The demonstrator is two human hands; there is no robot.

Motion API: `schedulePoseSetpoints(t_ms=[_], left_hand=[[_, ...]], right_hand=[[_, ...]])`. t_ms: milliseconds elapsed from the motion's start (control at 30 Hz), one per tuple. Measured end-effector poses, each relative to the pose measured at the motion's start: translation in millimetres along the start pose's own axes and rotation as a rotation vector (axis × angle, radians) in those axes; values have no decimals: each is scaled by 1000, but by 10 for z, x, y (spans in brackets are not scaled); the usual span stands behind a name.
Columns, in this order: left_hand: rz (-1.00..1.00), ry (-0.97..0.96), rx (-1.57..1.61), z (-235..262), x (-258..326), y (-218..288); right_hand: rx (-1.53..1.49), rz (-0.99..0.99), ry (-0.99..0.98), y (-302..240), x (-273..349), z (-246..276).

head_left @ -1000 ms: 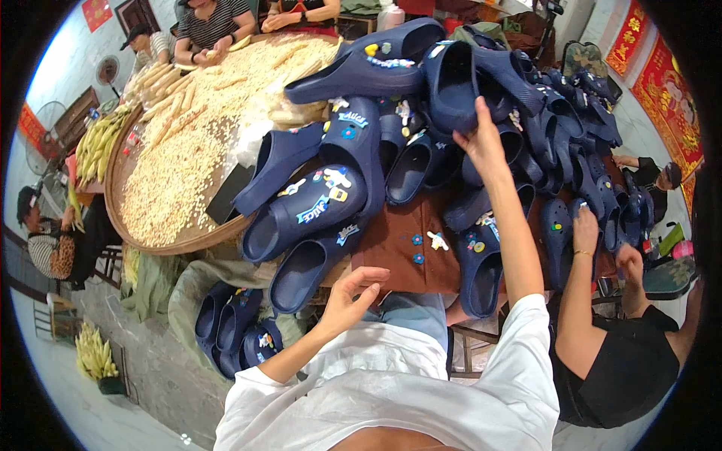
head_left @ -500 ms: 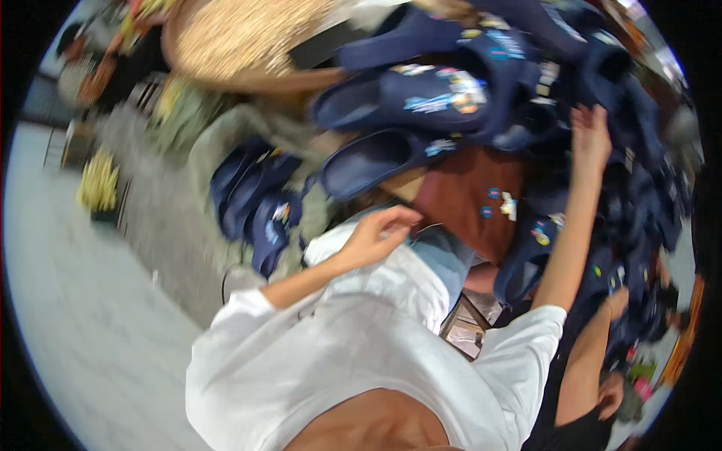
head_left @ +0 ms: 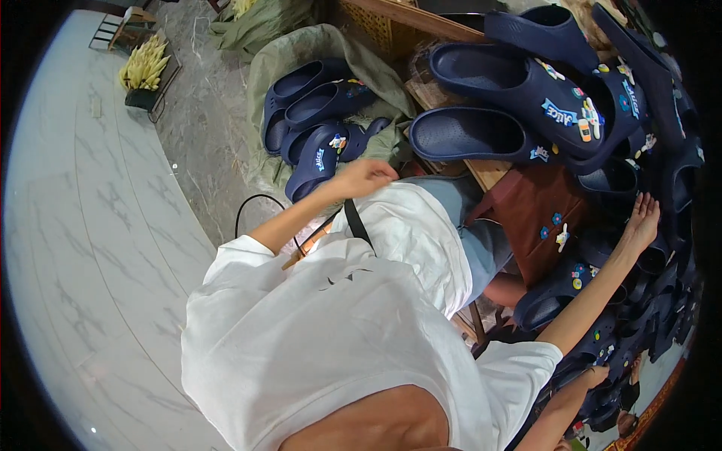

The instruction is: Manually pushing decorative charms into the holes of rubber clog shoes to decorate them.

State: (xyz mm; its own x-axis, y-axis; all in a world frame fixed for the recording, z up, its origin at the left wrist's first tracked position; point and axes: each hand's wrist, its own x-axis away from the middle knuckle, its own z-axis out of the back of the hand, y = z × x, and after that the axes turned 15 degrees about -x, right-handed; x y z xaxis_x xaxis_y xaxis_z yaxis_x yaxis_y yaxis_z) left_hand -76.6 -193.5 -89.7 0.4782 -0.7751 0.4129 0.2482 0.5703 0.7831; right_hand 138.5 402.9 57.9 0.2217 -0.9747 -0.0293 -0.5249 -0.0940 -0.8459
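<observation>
My left hand (head_left: pixel 366 179) hangs above my lap with its fingers curled together and nothing visible in them. My right hand (head_left: pixel 641 219) reaches out to the right with fingers stretched, against the edge of a heap of navy clogs; whether it touches one I cannot tell. Nearest to it lies a navy clog (head_left: pixel 611 179), partly covered by others. Left of that, a large navy clog (head_left: pixel 481 69) decorated with colourful charms rests above another clog (head_left: pixel 468 135). A reddish-brown cloth (head_left: pixel 526 203) over my thigh carries blue flower charms (head_left: pixel 556 219) and a white charm (head_left: pixel 562 237).
A green sack (head_left: pixel 263 64) at the left holds several navy clogs (head_left: pixel 316 158). Behind it stands a wooden-edged surface (head_left: pixel 410 16). Another person's forearm (head_left: pixel 560 406) reaches in at the lower right. A planter of pale yellow stalks (head_left: pixel 144 64) stands far left on the floor.
The view has swung so the scene sits further right and lower, and the round tray of grain has left it. My left hand's fingers have closed; my right hand remains by the heap.
</observation>
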Motion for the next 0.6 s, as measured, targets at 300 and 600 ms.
schedulePoseSetpoints(t_ms=[300, 600], left_hand=[[430, 476, -268, 768, 253, -1993], [832, 742, 417, 1245, 325, -2894]], right_hand=[[145, 176, -79, 23, 1673, -694], [327, -166, -241, 900, 3552, -676]])
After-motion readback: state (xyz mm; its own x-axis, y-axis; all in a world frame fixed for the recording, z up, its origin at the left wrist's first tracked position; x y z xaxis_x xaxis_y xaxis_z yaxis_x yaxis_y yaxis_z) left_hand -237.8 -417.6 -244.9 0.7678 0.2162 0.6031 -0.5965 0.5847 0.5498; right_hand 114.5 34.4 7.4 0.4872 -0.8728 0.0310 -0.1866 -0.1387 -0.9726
